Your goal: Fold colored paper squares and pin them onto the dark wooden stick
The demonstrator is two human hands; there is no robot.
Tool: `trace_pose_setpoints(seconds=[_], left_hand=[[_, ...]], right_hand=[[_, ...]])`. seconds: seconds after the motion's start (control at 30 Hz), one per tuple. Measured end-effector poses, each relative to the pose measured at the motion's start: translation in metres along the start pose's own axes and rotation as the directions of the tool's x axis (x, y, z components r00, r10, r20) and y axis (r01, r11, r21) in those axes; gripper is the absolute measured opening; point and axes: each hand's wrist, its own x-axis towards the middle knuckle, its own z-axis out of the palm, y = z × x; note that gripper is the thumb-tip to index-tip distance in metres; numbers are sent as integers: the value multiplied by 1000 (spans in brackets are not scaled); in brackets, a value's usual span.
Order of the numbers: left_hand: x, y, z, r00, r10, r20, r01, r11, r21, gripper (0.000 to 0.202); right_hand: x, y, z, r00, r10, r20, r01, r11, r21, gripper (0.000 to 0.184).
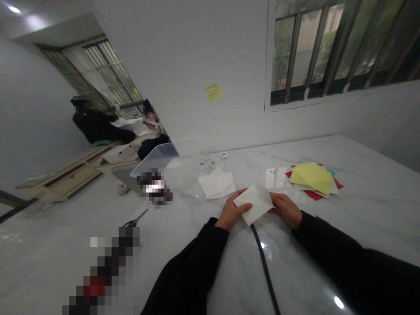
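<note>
Over the middle of the table (370, 205), two hands held a white paper (257, 201) between them, tipped at an angle with one corner pointing to the near side. The left hand (229, 213) came in from the near left, its wrist leading out of a black sleeve (193, 262); its thumb lay across the top face of the paper, while the fingers curled behind the far left edge — a light pinch, closed down to the thickness of the paper. The right hand (288, 211) reached in from the near right, the forearm slanting inward, with bent fingers gathered at the paper's right edge. Its thumb and fingers were drawn close together there, though how firmly they gripped I could not tell, as the fingertips were partly hidden.

A dark strap (265, 264) ran from just under the paper's near corner to the near edge of the view. Just far and left of the hands lay some white sheets (216, 183); to the right, well apart from the right hand, sat a pile of coloured sheets (311, 177) with yellow on top. Farther left stood a clear box (188, 153), and near left of it lay scissors (133, 222) — their handles partly blurred out.
</note>
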Motion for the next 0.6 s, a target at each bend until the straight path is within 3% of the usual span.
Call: trace_pose_setpoints(seconds=[0.2, 0.6], left_hand=[[0, -1, 0, 999, -36, 10, 36, 999, 9, 65], [-3, 5, 10, 998, -42, -38, 42, 999, 16, 67]], right_hand=[[-2, 3, 1, 992, -45, 119, 72, 970, -234, 45], [-3, 2, 6, 988, -81, 132, 121, 935, -334, 46]])
